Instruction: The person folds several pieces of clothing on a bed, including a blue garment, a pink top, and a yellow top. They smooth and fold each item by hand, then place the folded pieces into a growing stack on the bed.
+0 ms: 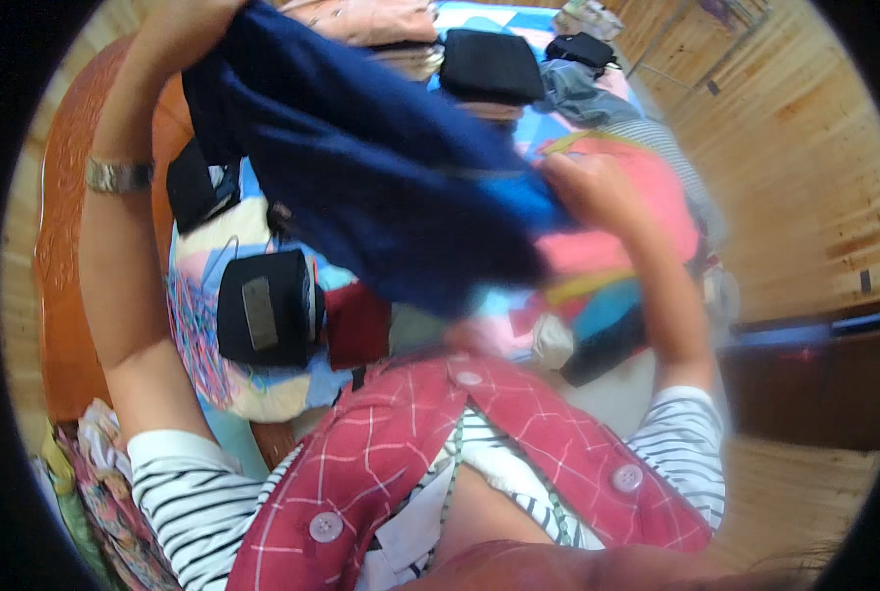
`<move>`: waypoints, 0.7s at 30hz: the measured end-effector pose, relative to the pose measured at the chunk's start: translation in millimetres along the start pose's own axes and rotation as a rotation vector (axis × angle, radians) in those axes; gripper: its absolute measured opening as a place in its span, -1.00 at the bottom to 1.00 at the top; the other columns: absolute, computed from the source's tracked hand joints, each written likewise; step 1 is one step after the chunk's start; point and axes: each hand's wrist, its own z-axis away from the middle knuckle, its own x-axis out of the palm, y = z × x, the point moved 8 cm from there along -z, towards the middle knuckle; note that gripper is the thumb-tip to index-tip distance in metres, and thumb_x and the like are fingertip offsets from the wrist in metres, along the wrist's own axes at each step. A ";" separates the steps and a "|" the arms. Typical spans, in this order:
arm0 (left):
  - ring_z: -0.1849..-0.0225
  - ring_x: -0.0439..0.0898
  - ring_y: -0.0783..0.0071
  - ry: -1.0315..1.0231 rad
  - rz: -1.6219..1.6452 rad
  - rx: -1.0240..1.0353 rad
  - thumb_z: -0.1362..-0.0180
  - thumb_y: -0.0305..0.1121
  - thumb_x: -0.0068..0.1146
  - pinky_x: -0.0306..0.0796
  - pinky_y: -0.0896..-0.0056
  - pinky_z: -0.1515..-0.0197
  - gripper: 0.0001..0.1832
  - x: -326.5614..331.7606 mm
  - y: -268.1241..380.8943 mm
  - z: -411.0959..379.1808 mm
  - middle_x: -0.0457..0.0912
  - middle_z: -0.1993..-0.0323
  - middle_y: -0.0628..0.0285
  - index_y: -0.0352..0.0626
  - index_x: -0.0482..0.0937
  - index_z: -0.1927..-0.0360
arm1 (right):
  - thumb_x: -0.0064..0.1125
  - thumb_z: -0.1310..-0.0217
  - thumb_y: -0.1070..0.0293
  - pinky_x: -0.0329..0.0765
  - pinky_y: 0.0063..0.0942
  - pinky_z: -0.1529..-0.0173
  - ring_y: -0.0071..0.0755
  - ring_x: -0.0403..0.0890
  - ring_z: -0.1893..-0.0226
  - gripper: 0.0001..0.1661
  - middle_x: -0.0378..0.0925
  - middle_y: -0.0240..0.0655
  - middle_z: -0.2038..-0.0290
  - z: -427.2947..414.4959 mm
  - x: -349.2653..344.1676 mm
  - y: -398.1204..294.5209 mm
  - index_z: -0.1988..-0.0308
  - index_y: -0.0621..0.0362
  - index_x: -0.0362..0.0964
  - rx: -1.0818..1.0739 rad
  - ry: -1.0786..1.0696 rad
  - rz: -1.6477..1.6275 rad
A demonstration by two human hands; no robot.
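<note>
A navy blue garment [358,162] is stretched in the air between my two hands, its lower right part blurred. My left hand [196,26], cut by the top edge of the view, grips the garment's upper left end. Gathered in my right hand [584,185] is the other end, where a brighter blue patch [517,199] shows. The garment hides the middle of the bed behind it. Just past my right hand lies a coral pink garment [650,192] with yellow-green edging.
Folded black clothes [491,66] sit on the patterned bedspread [484,15], beside folded peach fabric [373,18]. Nearer me are a black folded stack [262,306], a dark red folded cloth [358,325] and multicoloured cords [196,340]. A carved wooden bed board [70,258] borders the left.
</note>
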 end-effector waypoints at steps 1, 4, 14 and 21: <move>0.53 0.54 0.47 0.001 -0.073 0.076 -0.05 -0.48 0.10 0.41 0.42 0.39 -0.87 12.0 -3.1 4.8 0.60 0.60 0.15 -0.35 0.59 0.47 | 0.12 -0.17 0.46 0.45 -0.24 0.47 -0.08 0.58 0.54 -0.92 0.51 -0.16 0.56 2.2 -23.3 -11.0 0.27 0.13 0.45 -0.023 0.190 -0.120; 0.53 0.52 0.55 0.023 0.163 -0.028 -0.09 -0.48 0.10 0.39 0.52 0.41 -0.88 14.3 0.8 -4.5 0.58 0.57 0.27 -0.35 0.60 0.39 | 0.20 -0.19 0.39 0.45 -0.41 0.44 -0.28 0.56 0.57 -0.87 0.49 -0.22 0.57 10.9 -41.6 -6.8 0.24 0.17 0.50 0.134 0.405 -0.320; 0.60 0.45 0.67 -0.147 0.708 -0.206 -0.19 -0.47 0.07 0.34 0.65 0.52 -0.80 54.5 23.0 -31.7 0.53 0.52 0.35 -0.35 0.56 0.15 | 0.34 -0.08 0.02 0.49 -0.43 0.19 -0.41 0.55 0.27 -0.20 0.55 -0.15 0.24 60.8 114.7 -23.4 -0.15 0.34 0.29 0.513 -0.037 -1.131; 0.61 0.54 0.48 -0.219 0.761 -0.310 -0.14 -0.46 0.08 0.41 0.48 0.52 -0.84 75.5 17.4 -34.0 0.58 0.58 0.21 -0.28 0.61 0.25 | 0.32 -0.11 0.09 0.47 -0.54 0.10 -0.53 0.51 0.22 -0.33 0.53 -0.33 0.16 42.7 142.3 -4.7 -0.15 0.15 0.37 0.513 0.112 -1.291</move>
